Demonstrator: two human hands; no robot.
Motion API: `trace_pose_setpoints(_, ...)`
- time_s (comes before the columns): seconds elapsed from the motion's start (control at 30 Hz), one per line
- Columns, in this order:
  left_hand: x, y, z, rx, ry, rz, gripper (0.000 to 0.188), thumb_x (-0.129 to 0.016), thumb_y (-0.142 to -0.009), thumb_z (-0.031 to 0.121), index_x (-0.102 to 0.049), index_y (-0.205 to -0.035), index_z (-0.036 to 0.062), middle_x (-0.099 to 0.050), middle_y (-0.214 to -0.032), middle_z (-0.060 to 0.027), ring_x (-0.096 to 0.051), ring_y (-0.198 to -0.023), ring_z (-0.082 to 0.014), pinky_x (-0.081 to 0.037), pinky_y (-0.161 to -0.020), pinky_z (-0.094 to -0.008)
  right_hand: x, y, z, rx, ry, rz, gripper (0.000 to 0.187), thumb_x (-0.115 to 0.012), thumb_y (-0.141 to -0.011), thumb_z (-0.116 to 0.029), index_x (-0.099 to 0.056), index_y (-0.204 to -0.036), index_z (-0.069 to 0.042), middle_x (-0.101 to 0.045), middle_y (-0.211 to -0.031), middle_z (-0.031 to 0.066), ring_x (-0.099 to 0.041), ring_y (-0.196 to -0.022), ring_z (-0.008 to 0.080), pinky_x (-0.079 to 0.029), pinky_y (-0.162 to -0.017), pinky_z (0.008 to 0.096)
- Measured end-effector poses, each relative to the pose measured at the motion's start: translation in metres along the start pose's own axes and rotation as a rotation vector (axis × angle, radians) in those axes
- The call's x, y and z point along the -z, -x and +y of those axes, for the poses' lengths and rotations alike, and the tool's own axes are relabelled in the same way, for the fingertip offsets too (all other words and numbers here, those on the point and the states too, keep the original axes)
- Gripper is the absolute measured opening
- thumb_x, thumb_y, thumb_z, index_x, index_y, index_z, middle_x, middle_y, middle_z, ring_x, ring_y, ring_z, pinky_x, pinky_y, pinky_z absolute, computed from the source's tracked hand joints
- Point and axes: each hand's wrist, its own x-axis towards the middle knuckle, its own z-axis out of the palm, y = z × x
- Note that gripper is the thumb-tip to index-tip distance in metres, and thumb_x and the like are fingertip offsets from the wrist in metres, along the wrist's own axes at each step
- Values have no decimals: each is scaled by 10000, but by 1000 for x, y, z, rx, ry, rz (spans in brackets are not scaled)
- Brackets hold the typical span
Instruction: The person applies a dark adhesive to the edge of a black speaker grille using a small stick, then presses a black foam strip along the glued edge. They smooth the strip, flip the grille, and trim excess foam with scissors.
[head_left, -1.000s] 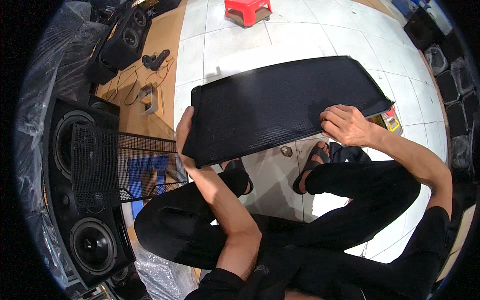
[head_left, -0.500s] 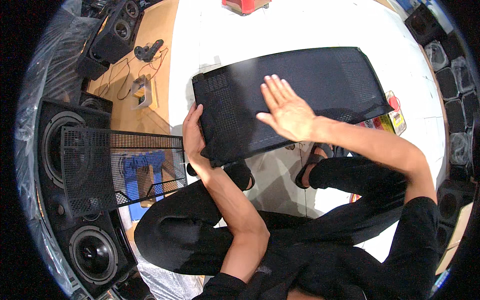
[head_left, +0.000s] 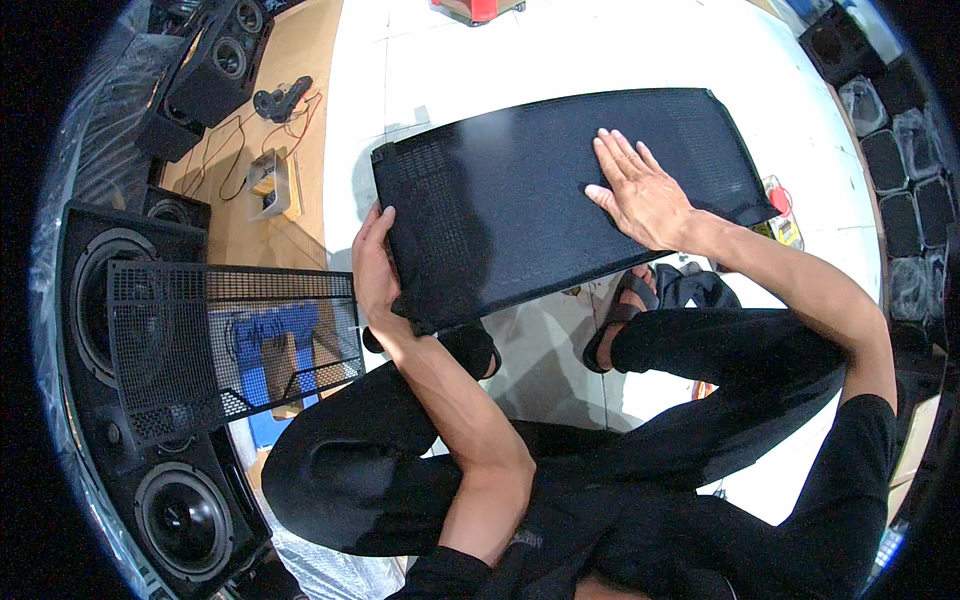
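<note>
A wide black speaker grille [head_left: 540, 190], with dark cloth or foam over its perforated sheet, lies tilted above my knees. Its left edge is in the grip of my left hand [head_left: 376, 265], whose fingertips show at the rim while the rest of the fingers are partly hidden. Flat on the grille's face, right of its middle, rests my right hand [head_left: 645, 200], fingers stretched out and holding nothing. Loose-looking dark material bunches at the near left corner, close to my left wrist.
To my left, a bare perforated grille [head_left: 260, 340] leans by a large speaker cabinet [head_left: 185, 520]. A wooden board [head_left: 300, 150] carries a clear plastic box [head_left: 267, 190] and a black tool [head_left: 283, 100] with wires. More speakers [head_left: 905, 220] line the right side. A red object [head_left: 480, 8] stands far ahead.
My right hand has slid rightward across the grille's face, still flat. My left hand keeps its hold on the left edge. The whole view has shifted slightly.
</note>
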Motion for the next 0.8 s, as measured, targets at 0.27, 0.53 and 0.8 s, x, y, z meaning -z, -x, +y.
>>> trace_pose_setpoints(0.27, -16, 24, 37, -235, -300, 328, 458, -596, -981, 208, -523, -1393, 22, -640, -1232, -111, -609, -1098, -204, -486, -914, -343, -7, -16, -77, 353, -157, 355, 732, -467, -982, -483, -452, -1322, 165, -389, -1448, 354, -314, -1412, 459, -239, -1162, 535)
trace_pose_setpoints(0.53, -175, 73, 70, -487, -684, 147, 337, -581, -992, 177, -633, -1260, -21, -681, -1189, -162, -622, -1126, -201, -457, -998, -322, 5, 46, 32, 815, -313, 58, 671, -344, -1032, -497, -464, -1351, 82, -407, -1480, 268, -332, -1427, 392, -299, -1187, 467)
trace_pose_setpoints(0.8, -276, 84, -46, -579, -832, -412, 365, -737, -845, 146, -675, -1158, -32, -695, -1137, -216, -681, -1054, -302, -508, -953, -374, 10, 153, 182, 93, -195, -116, 660, -584, -917, -507, -603, -1257, 59, -622, -1255, 236, -595, -1183, 370, -488, -1013, 460)
